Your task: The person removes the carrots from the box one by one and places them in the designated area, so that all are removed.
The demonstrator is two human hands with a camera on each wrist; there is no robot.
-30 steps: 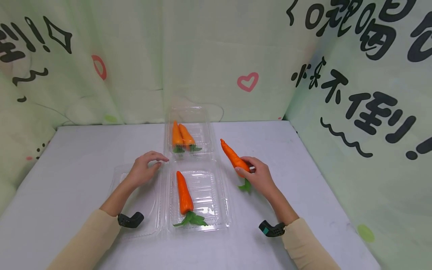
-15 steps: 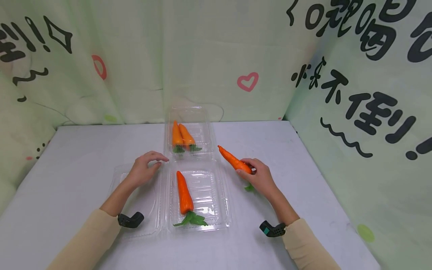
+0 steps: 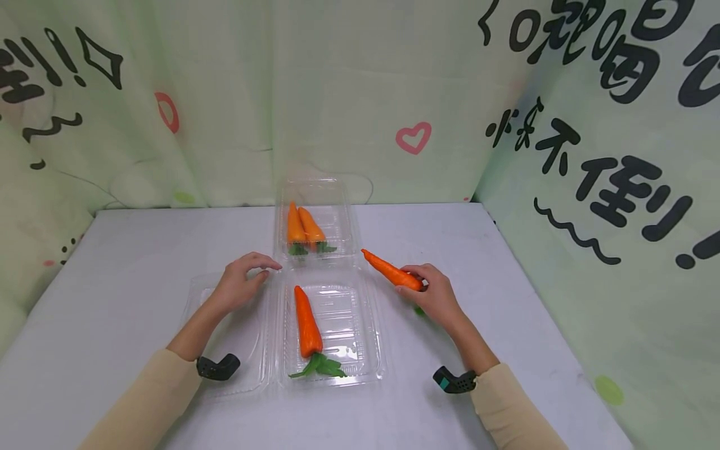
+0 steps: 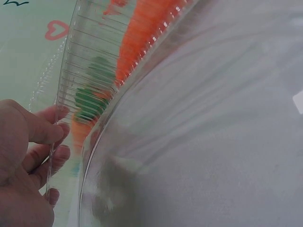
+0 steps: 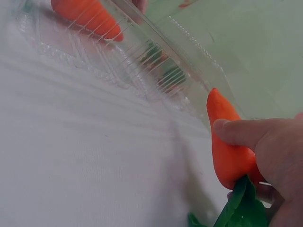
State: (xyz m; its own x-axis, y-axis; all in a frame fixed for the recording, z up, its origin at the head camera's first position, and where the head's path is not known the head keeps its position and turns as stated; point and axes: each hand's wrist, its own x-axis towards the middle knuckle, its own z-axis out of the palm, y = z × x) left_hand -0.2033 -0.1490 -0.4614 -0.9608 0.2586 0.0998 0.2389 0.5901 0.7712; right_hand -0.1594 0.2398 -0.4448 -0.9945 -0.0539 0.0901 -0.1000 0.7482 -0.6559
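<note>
An orange carrot with green leaves [image 3: 390, 270] is held in my right hand [image 3: 433, 294], its tip angled toward the containers. In the right wrist view the thumb presses along the held carrot [image 5: 227, 142], and the leaves hang below the fingers. On the left, my left hand [image 3: 243, 281] rests with loosely bent fingers at the far left edge of the near clear container [image 3: 349, 312]. The left wrist view has its fingertips [image 4: 60, 153] touching the plastic edge, partly seen through it. Another carrot [image 3: 307, 322] lies inside that container, leaves toward the near side.
Behind the near container stands a second clear container [image 3: 343, 219] with two carrots [image 3: 304, 228] in it. The near container's lid [image 3: 242, 356] lies folded out to the left, under the left forearm. Pale green printed curtains [image 3: 337, 112] surround the white table [image 3: 146, 262].
My right hand has turned the held carrot so its tip swings down and left, flatter than before. Its leaves are now mostly hidden behind the hand. My left hand has stayed put.
</note>
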